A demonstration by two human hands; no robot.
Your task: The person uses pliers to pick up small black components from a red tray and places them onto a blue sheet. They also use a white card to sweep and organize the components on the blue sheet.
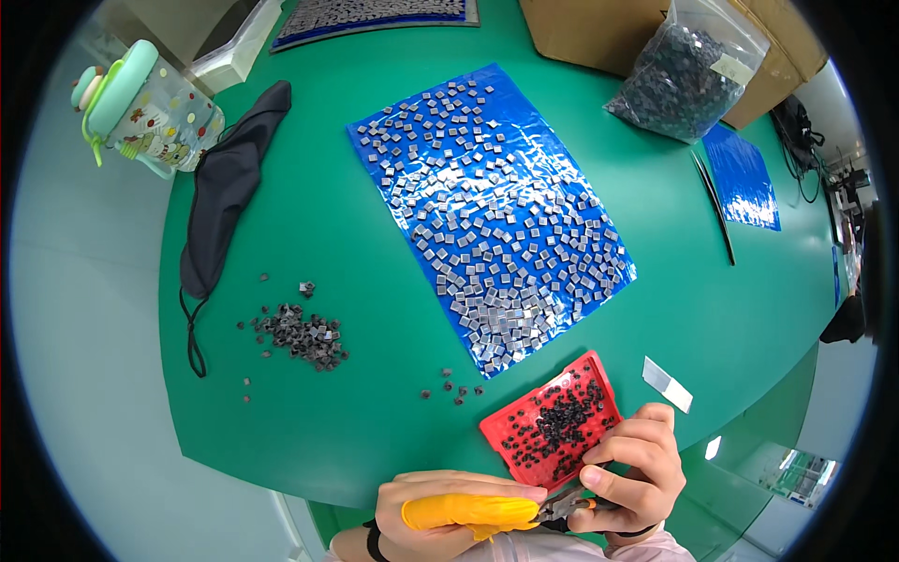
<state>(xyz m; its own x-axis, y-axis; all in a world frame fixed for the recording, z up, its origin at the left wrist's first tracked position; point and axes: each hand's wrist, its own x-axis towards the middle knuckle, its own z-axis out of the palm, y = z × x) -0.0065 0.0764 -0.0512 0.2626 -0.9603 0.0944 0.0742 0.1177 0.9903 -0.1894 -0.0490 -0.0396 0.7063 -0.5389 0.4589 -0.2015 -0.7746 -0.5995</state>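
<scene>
At the near edge of the table my right hand is closed around a small pair of pliers with grey metal jaws and dark and orange handles. The jaws point at the fingertips of my left hand, which are pinched together; whatever they hold is too small to make out. A yellow cover wraps part of my left hand. Just beyond both hands lies a tilted red tray with many tiny black pieces in it. The fingers of my right hand overlap its near right corner.
A blue sheet carries many small silvery squares. Left lie a pile of dark grey pieces, a black face mask and a cup. Right are a white blade-like strip, tweezers, a filled plastic bag and a cardboard box.
</scene>
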